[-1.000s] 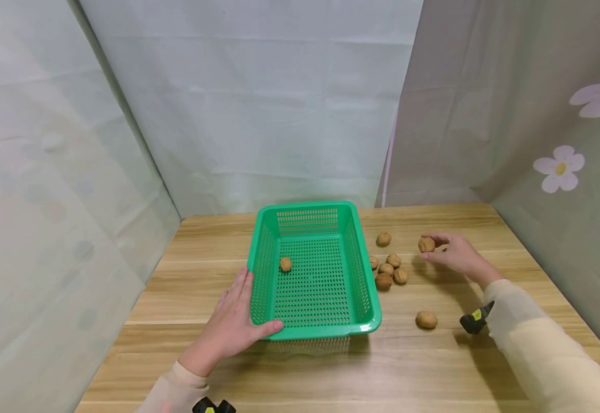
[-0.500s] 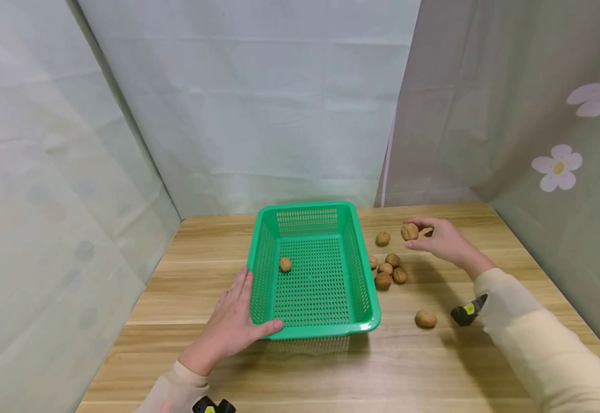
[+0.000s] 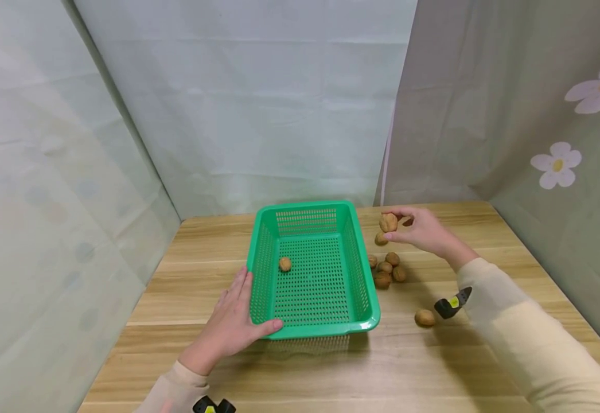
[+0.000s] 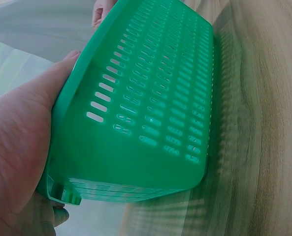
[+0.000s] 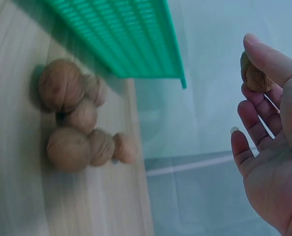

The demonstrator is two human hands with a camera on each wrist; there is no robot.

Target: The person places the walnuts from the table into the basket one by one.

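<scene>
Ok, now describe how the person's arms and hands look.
The left sleeve and right sleeve are cream and reach the wrists. The left hand and right hand wear no gloves. The left device and right device at the wrists are black, each marked yellow-green.

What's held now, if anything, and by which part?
Right hand: a walnut, pinched by opposite sides. Left hand rests on basket, near-left corner.

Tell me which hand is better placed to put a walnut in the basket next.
Probably the right: the right hand pinches a walnut beside the basket, while the left hand rests against its corner.
</scene>
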